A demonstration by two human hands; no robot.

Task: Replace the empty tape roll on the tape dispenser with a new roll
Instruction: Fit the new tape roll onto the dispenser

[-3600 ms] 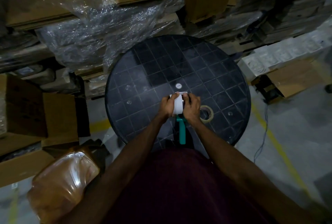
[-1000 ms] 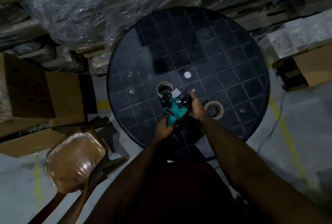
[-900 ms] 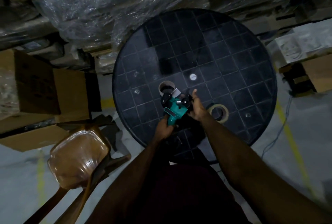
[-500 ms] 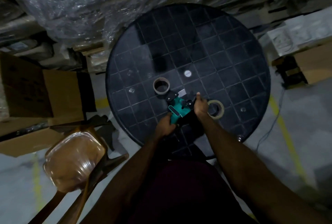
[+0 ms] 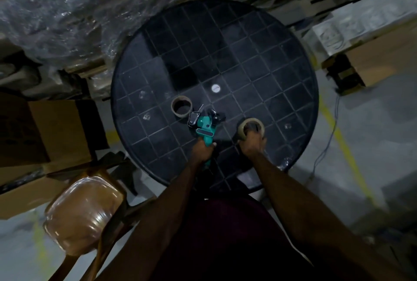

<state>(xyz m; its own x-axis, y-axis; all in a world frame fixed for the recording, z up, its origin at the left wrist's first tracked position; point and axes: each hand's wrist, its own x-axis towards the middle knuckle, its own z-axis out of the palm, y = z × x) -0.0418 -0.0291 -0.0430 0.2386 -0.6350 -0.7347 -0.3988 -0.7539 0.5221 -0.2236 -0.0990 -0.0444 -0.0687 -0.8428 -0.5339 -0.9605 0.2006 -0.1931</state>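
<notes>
A teal tape dispenser (image 5: 203,127) with no roll on its spindle is held over the round black table (image 5: 282,73); my left hand (image 5: 202,151) is shut on its handle. The empty brown cardboard core (image 5: 181,106) stands on the table just left of the dispenser's head. To the right, the new tape roll (image 5: 251,124) lies flat on the table, and my right hand (image 5: 253,143) grips its near edge with fingers into the hole.
A small white disc (image 5: 215,88) marks the table's middle. A plastic-wrapped brown chair (image 5: 83,215) stands at the lower left. Cardboard boxes (image 5: 49,127) and plastic sheeting (image 5: 74,10) crowd the left and back. A cable (image 5: 328,136) hangs at the right.
The white-wrapped old core came off the dispenser and now stands on the table. My right hand left the dispenser's head and moved right onto the new roll.
</notes>
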